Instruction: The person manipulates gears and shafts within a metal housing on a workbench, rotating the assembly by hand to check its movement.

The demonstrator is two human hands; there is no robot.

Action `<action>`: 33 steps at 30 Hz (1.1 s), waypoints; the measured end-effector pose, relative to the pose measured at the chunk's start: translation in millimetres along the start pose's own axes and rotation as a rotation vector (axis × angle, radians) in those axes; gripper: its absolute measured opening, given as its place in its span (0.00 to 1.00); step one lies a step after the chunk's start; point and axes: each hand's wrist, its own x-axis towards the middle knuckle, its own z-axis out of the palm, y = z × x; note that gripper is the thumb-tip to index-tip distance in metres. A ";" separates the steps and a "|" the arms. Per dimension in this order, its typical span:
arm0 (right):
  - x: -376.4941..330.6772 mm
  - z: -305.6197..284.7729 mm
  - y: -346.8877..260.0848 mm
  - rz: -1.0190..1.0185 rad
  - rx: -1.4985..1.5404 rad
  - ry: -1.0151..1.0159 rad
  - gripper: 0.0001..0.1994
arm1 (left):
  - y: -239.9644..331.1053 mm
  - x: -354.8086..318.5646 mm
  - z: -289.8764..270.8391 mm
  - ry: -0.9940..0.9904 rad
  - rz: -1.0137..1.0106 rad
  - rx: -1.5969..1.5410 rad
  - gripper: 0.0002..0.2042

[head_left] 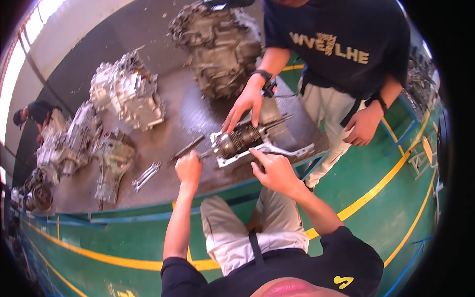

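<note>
Bench point(170, 136) — gearset point(240, 139) beyond right hand point(275, 172), half-curled, empty; left hand point(189, 169) curled, grip unclear

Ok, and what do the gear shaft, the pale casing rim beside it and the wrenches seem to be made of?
Gear shaft: probably steel, dark with bright glints along its ridges. Pale casing rim: perhaps cast aluminium, judging by its light silvery-white look. Wrenches: metal, possibly chromed steel, given their bright shine.
</note>
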 end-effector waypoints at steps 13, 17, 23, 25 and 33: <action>9.6 -58.2 80.7 0.093 -0.243 0.345 0.12 | -0.7 7.1 1.7 0.037 0.024 0.025 0.05; 3.2 -42.7 97.8 0.145 -0.239 0.339 0.12 | 1.4 3.2 1.4 -0.002 -0.026 0.036 0.07; -1.1 -41.4 93.0 0.213 -0.246 0.258 0.12 | 0.6 -1.7 0.9 0.011 -0.062 0.074 0.08; -2.3 -42.2 94.1 0.208 -0.257 0.263 0.13 | 2.9 0.0 -0.5 0.014 -0.064 0.066 0.08; 2.5 -40.1 96.0 0.257 -0.352 0.168 0.15 | 8.4 2.5 -4.6 0.047 -0.103 0.054 0.08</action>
